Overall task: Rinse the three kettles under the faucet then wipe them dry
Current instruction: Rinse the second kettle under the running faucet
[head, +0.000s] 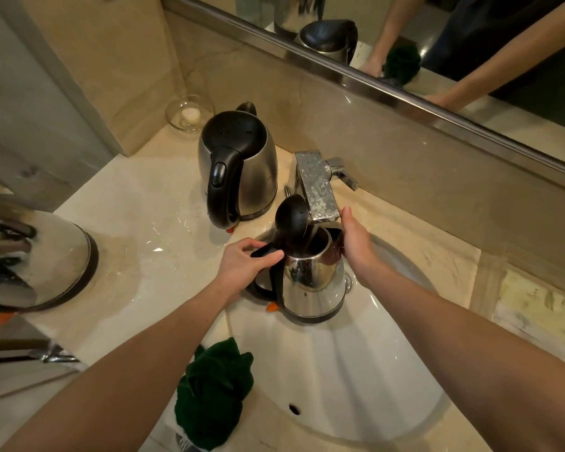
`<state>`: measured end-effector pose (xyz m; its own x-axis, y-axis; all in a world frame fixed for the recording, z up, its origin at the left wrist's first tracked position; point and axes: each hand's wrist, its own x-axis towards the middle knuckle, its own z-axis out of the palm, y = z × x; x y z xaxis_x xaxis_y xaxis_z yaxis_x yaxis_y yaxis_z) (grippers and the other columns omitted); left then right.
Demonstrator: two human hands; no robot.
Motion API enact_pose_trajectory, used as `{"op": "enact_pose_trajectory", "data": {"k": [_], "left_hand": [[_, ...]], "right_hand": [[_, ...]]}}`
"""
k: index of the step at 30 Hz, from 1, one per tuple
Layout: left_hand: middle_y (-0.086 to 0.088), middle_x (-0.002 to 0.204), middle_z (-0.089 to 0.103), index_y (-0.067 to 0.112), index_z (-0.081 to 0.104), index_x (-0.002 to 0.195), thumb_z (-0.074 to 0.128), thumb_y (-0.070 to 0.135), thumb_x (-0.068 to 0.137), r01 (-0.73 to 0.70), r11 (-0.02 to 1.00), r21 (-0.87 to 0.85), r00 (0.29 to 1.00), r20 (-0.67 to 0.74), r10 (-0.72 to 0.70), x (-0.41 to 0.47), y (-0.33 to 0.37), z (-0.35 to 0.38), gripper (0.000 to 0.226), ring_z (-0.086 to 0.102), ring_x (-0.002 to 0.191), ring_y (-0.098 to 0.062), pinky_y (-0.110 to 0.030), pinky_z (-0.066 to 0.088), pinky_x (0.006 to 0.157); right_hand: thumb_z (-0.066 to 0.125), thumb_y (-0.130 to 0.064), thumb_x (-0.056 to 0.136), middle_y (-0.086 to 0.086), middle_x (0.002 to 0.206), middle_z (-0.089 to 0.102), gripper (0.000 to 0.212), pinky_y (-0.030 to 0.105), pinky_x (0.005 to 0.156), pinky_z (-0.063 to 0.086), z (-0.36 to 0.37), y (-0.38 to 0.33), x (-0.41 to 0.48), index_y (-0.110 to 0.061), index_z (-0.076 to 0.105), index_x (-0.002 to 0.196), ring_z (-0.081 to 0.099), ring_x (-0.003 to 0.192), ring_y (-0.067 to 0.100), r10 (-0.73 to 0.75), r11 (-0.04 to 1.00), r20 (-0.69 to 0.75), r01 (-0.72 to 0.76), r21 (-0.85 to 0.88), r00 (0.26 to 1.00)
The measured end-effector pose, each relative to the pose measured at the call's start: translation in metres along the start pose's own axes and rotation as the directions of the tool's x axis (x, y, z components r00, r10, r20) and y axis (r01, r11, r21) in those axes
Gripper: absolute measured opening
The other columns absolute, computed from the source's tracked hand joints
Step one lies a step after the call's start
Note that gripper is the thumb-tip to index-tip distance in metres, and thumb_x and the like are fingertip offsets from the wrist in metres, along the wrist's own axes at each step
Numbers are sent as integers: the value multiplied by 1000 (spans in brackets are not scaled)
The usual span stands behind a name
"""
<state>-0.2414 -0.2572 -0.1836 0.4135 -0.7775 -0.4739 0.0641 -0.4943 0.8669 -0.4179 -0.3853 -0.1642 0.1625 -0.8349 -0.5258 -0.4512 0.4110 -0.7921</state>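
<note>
Steel kettle [313, 282]: upright over the sink [356, 370], open mouth right below the faucet [317, 190].
Left grip [242, 265]: curled round its handle [262, 290], on the kettle's left side.
Right grip [356, 246]: fingers straight, at the spout [334, 234] side, holding nothing.
Next: I'd tip it with my left, handle side nearer.

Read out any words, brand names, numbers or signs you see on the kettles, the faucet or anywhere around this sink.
No text can be read anywhere.
The kettle in the sink, the kettle on the counter, the kettle at the left edge and the faucet show no legible label, brand or number.
</note>
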Motion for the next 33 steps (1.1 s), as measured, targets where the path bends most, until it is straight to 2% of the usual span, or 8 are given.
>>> {"op": "enact_pose_trajectory", "data": {"k": [5,11,15,17,22,26,29,33], "left_hand": [[6,96,66,19,65,99,67,37,86,-79,985,150,997,-1,81,1,5,2,23,60,96,-8,-27,44,87],[2,93,67,16,67,109,34,42,100,-214,926,310,974,-7,228,0,-2,14,43,59,92,-11,-25,40,83],[2,67,64,18,69,75,38,48,97,-185,923,336,952,-170,253,-4,-1,24,48,58,67,-7,-20,37,64],[2,52,52,17,55,55,39,51,97,-107,943,314,954,-236,187,-3,5,27,56,50,54,-11,-25,35,58],[-5,52,45,11,44,51,35,50,98,-26,931,364,950,-282,136,2,13,26,62,45,52,-17,-29,33,52],[-9,58,55,6,57,59,33,42,101,-61,909,413,943,-274,188,2,7,26,60,53,58,-19,-28,37,54],[-6,57,54,11,55,59,30,37,103,-73,878,474,933,-278,228,3,6,25,57,54,59,-16,-28,35,56],[-5,55,51,10,52,62,26,30,104,-99,836,539,919,-274,285,4,5,26,53,54,60,-23,-31,35,62]], "right_hand": [[21,-66,96,1,114,64,63,46,106,38,-1,0,3,-27,47,139,57,109,21,30,995,-11,-29,98,999],[22,-67,95,4,122,62,65,49,109,36,-3,3,5,-21,51,131,54,118,24,31,995,-23,-28,94,999],[23,-72,89,5,128,60,75,50,110,35,-6,8,7,-19,50,135,53,123,25,40,997,-21,-39,60,999],[23,-72,87,4,125,61,71,50,109,36,-7,11,7,-22,54,129,54,121,25,29,998,-22,-27,61,999],[25,-71,88,5,128,60,73,51,110,37,-9,11,6,-20,53,132,53,122,25,24,997,-15,-22,74,1000],[24,-63,98,3,126,59,64,46,107,39,-19,9,7,-18,52,133,54,120,24,-60,997,-38,58,-45,997],[27,-51,103,2,116,62,48,36,93,40,-36,8,11,-17,56,119,55,110,21,-216,960,-98,193,-203,972],[30,-48,103,-1,116,61,46,37,90,41,-54,11,23,-16,57,124,53,108,20,-342,861,-93,273,-430,935]]}}
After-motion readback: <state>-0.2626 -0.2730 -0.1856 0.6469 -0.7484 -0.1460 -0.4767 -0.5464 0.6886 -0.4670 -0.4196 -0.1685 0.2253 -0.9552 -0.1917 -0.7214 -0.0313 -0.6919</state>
